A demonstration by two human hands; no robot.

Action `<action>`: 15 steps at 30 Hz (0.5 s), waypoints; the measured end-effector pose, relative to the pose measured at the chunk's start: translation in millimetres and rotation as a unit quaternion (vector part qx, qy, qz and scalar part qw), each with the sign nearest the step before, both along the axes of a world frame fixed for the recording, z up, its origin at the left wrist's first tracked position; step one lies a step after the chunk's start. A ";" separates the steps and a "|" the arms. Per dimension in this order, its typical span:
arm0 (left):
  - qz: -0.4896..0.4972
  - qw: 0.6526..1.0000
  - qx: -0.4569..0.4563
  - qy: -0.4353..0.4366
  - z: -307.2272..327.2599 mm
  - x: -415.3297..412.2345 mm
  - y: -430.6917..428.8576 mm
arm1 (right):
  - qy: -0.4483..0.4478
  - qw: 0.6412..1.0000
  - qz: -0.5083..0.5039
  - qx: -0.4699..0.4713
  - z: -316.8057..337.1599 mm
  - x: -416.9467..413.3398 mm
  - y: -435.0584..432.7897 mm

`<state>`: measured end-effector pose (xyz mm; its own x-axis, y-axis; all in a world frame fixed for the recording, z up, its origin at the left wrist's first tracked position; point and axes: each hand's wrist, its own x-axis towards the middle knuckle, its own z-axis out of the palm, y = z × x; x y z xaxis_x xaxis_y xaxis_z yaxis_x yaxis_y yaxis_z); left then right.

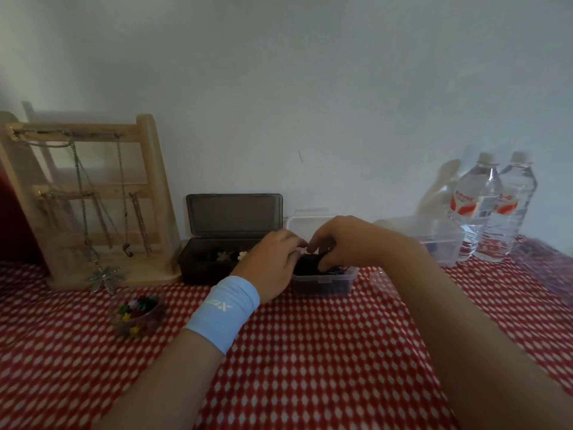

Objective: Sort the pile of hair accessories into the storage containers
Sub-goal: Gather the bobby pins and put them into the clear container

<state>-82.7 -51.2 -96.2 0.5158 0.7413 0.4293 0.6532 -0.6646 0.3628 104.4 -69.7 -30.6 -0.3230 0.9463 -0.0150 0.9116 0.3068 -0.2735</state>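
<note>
**Both hands at the clear container**

The right hand curls its fingers round dark hair accessories inside the clear container on the desk. The left hand meets the container's left edge, fingers bent; I cannot tell whether it holds anything. A dark box stands just beside.

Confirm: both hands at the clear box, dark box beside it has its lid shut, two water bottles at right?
Not quite: in the head view the dark box has its lid open, upright against the wall. The rest holds: left hand and right hand are at the clear box, two water bottles at right.
</note>
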 end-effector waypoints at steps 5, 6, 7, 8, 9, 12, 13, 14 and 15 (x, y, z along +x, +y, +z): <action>0.006 0.999 0.004 0.041 -3.5 -0.5 -4.6 | 0.062 0.998 -0.022 0.008 6.3 19.7 -6.8; 0.007 0.998 -0.001 0.067 -4.6 0.8 -7.0 | 0.071 0.997 -0.031 0.015 6.5 25.3 -7.4; 0.005 0.995 -0.002 0.099 -5.9 3.0 -9.3 | 0.075 0.996 -0.039 0.018 6.4 30.7 -8.1; 0.002 0.991 0.001 0.132 -7.5 5.8 -11.2 | 0.076 0.996 -0.047 0.018 6.0 35.2 -8.8; -0.001 0.987 0.007 0.160 -8.6 9.1 -12.8 | 0.074 0.996 -0.054 0.017 5.6 39.3 -9.3; -0.004 0.980 0.015 0.198 -10.2 18.6 -15.9 | 0.057 0.995 -0.076 0.009 3.9 48.4 -10.0; -0.002 0.979 0.013 0.204 -9.9 20.5 -16.8 | 0.046 0.996 -0.083 0.001 3.3 50.0 -9.9; 0.001 0.977 0.012 0.212 -9.6 21.5 -17.4 | 0.034 0.995 -0.089 -0.010 2.4 50.9 -9.5; 0.003 0.976 0.009 0.216 -9.5 21.5 -17.8 | 0.022 0.995 -0.094 -0.022 1.7 50.7 -8.9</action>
<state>-61.2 -69.0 -105.7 0.6479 0.7389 0.1850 0.7461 -0.6645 0.0412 155.2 -78.6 -28.9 -0.1411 0.9889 -0.0471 0.9385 0.1185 -0.3242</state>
